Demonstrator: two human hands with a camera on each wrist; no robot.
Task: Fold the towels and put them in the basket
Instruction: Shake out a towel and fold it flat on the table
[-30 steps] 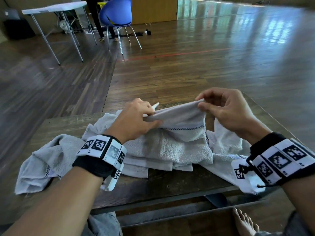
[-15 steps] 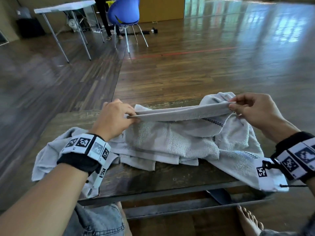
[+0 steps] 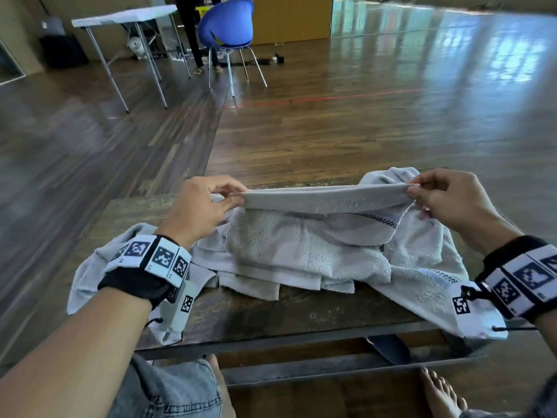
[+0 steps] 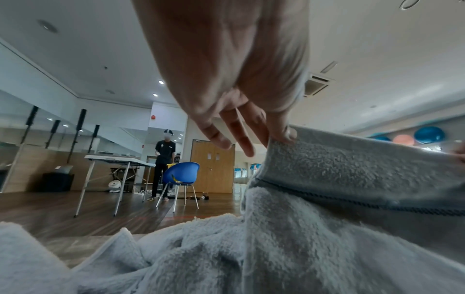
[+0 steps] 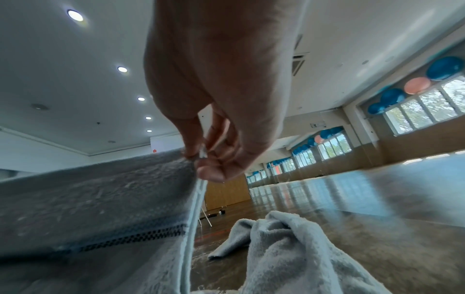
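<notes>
Polished wooden flooring stretches away behind a dark, worn wooden table (image 3: 271, 315) heaped with crumpled pale grey terry towels (image 3: 422, 285). One pale grey towel with a dark chequered band (image 3: 325, 197) is raised above the heap, its top edge stretched taut between both hands. The left hand (image 3: 196, 212) pinches one end between thumb and fingers; the right hand (image 3: 446, 200) pinches the other end the same way.

This looks like the start of a fold: the towel is being spread by its edge, not yet doubled. Next the hands would need to lift it free of the heap, or lay it flat, then bring the two pinched ends together.

No basket appears in any view. Only the left wrist view shows that hand's spare fingers (image 4: 239, 139) hanging straight; the right wrist view shows the white hem (image 5: 198, 191) under the thumb.
</notes>
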